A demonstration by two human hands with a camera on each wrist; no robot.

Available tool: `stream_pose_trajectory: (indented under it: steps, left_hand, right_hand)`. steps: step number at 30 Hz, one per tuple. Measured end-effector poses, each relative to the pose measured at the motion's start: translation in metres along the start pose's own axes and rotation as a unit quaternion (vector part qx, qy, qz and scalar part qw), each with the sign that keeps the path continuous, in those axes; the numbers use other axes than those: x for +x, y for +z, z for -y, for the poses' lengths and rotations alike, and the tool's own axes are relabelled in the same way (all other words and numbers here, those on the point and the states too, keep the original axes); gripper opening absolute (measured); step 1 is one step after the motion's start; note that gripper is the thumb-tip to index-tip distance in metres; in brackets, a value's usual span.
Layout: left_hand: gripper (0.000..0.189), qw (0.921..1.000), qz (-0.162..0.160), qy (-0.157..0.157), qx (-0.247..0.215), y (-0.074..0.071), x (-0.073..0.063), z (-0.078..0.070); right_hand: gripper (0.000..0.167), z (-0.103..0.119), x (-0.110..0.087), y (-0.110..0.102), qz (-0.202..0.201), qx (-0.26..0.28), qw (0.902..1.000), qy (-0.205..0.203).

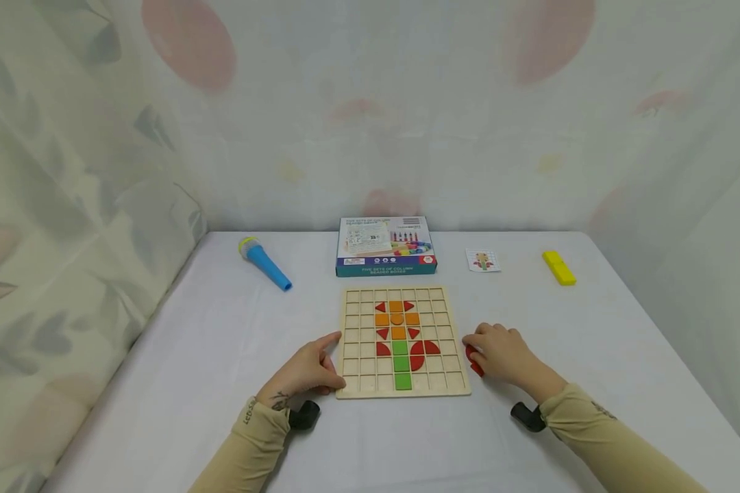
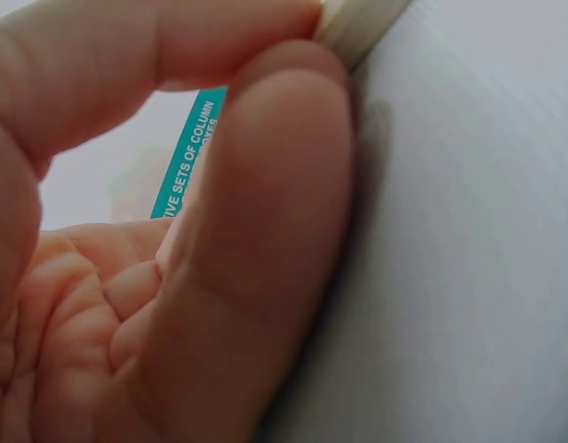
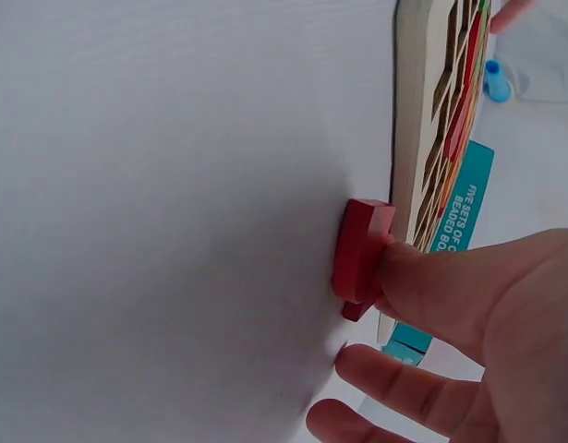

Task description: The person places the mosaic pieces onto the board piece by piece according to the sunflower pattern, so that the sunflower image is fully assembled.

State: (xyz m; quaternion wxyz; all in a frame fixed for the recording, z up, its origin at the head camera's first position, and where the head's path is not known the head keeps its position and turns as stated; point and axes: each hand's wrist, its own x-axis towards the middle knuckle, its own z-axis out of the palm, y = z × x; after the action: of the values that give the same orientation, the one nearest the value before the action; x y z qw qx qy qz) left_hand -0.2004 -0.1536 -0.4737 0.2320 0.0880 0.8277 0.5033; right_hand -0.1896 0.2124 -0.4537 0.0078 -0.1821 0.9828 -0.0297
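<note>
A square wooden grid board (image 1: 358, 383) lies on the table, with orange, green and red flat pieces set in its cells. My left hand (image 1: 305, 366) touches its left edge, index finger higher up and thumb at the near corner. In the left wrist view, thumb (image 2: 284, 185) and a finger meet the board's pale edge (image 2: 357, 28). Just off the board's right edge, my right hand (image 1: 499, 349) has thumb and fingers on a red block piece (image 3: 362, 245). Another red piece (image 1: 477, 370) shows beside it, its shape partly hidden.
Behind the board stands a teal-edged box (image 1: 385, 270). A blue toy microphone (image 1: 268, 266) lies at the back left. Toward the back right are a small pattern card (image 1: 483, 260) and a yellow block (image 1: 558, 268). Patterned cloth hangs behind and on both sides.
</note>
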Motion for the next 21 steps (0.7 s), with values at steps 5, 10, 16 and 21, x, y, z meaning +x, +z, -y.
stream_pose_trajectory:
  steps: [5, 10, 16, 21]
  left_hand:
    - [0.094, 1.0, -0.001, -0.003, 0.001, 0.001, -0.003, -0.004]
    - [0.094, 1.0, 0.0, -0.004, -0.002, 0.001, -0.003, -0.006]
    - [0.096, 1.0, -0.001, -0.008, -0.006, 0.0, 0.0, -0.001]
    - [0.096, 0.9999, 0.003, -0.001, -0.011, -0.001, 0.0, 0.0]
  right_hand:
    - [0.016, 0.0, 0.001, -0.002, 0.003, 0.037, 0.9993, 0.005]
    - [0.007, -0.003, 0.002, 0.001, 0.001, 0.094, 0.9956, 0.01]
    - [0.021, -0.01, 0.001, 0.003, 0.019, 0.114, 0.9933, 0.005]
    - [0.02, -0.014, 0.0, 0.002, 0.02, 0.1, 0.9948, -0.006]
